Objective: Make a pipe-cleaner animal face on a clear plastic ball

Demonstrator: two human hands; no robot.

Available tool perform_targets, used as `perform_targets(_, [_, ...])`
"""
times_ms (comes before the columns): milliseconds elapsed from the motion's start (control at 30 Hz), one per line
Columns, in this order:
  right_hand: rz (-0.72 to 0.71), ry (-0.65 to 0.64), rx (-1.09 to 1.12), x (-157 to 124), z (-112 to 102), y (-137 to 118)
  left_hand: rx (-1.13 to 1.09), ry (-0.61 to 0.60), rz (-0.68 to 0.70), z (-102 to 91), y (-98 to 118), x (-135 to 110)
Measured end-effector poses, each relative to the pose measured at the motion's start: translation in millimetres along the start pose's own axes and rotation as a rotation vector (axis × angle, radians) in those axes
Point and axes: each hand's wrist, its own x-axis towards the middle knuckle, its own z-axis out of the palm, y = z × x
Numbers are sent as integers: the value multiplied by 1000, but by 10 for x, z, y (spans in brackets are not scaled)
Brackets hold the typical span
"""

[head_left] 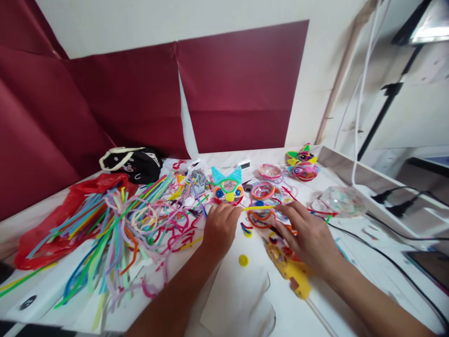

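A yellow pipe cleaner (pixel 257 208) is stretched level between my two hands above the table. My left hand (pixel 220 229) is closed on its left end, fingers curled. At the right end, the fingers of my right hand (pixel 307 234) pinch it. Just behind lies a pipe-cleaner animal face (pixel 227 187) with blue pointed ears, round blue eyes and a yellow nose. Rings wound in orange pipe cleaner (pixel 261 217) sit beneath the strand. A yellow coiled disc (pixel 243 260) rests on the table between my forearms, and a yellow glue gun (pixel 296 276) lies by my right wrist.
Loose pipe cleaners (pixel 119 238) spread over the left side, some in a red plastic bag (pixel 35 241). A black pouch (pixel 135 164) stands behind them. Finished colourful pieces (pixel 303 161) sit at the back right. Black cables (pixel 379 245) and a phone (pixel 430 267) are on the right.
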Motion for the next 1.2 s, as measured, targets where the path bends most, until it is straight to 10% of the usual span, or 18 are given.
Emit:
perform_targets(300, [-185, -38, 44, -122, 42, -103, -7, -19, 121, -118, 29, 44])
perform_targets(1200, [27, -256, 133, -101, 67, -143, 69, -1, 223, -162, 30, 37])
